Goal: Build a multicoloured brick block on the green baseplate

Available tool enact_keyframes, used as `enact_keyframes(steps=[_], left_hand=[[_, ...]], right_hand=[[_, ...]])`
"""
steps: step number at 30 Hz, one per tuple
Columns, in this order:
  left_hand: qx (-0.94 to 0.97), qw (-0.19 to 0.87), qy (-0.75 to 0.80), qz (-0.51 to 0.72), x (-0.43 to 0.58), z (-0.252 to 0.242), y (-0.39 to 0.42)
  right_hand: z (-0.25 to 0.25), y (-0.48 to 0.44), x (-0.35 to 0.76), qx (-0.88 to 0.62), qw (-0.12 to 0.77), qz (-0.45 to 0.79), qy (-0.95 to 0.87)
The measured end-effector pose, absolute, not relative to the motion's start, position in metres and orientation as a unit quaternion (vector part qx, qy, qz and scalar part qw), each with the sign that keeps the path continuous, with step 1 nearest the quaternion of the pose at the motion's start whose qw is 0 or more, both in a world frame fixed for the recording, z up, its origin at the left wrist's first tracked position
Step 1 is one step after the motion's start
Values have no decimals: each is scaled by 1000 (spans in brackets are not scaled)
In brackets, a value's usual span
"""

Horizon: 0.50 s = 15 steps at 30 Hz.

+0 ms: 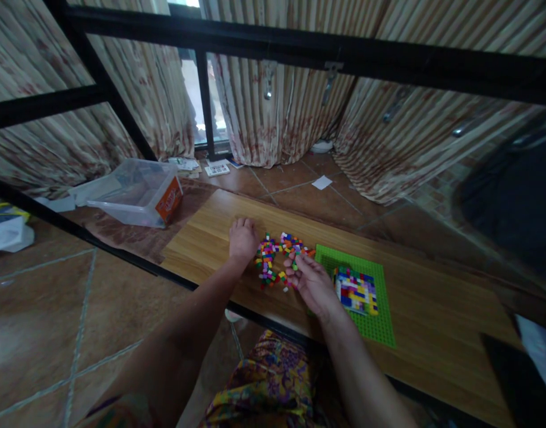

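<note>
Loose small bricks of many colours (267, 257) lie in a scattered ring on the wooden board (201, 238). My left hand (243, 238) rests on the board just left of them, its fingers curled together; whatever they may hold is hidden. Over the right side of the bricks, my right hand (312, 279) has its thumb and fingers pinched on a small green brick (294, 267). Right of that hand lies a green baseplate (384, 315), bearing a block of multicoloured bricks (356, 291) built up on it.
A clear plastic bin (139, 196) with an orange label stands on the floor beyond the board's left end. Black metal bars (273, 44) cross in front of the curtains. Papers (321, 182) lie on the tiles, and a dark flat object (513, 380) is at the right.
</note>
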<state>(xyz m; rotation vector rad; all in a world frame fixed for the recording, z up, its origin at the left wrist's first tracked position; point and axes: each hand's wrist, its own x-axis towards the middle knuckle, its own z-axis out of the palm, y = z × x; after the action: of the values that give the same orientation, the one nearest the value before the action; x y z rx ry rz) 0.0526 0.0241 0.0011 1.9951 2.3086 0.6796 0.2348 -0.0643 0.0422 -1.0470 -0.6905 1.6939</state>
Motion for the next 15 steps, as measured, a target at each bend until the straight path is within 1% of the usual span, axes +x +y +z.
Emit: enact_keyframes(steps=[5, 10, 12, 15], left_hand=[[637, 14, 740, 217, 52, 0, 25], [637, 17, 739, 220, 52, 0, 25], [636, 17, 741, 217, 52, 0, 25], [633, 19, 743, 215, 53, 0, 25]], right_hand=[[38, -59, 235, -480, 488, 672, -283], [28, -53, 232, -557, 477, 594, -330], [23, -50, 232, -584, 455, 552, -384], [18, -45, 233, -622, 397, 470, -484]])
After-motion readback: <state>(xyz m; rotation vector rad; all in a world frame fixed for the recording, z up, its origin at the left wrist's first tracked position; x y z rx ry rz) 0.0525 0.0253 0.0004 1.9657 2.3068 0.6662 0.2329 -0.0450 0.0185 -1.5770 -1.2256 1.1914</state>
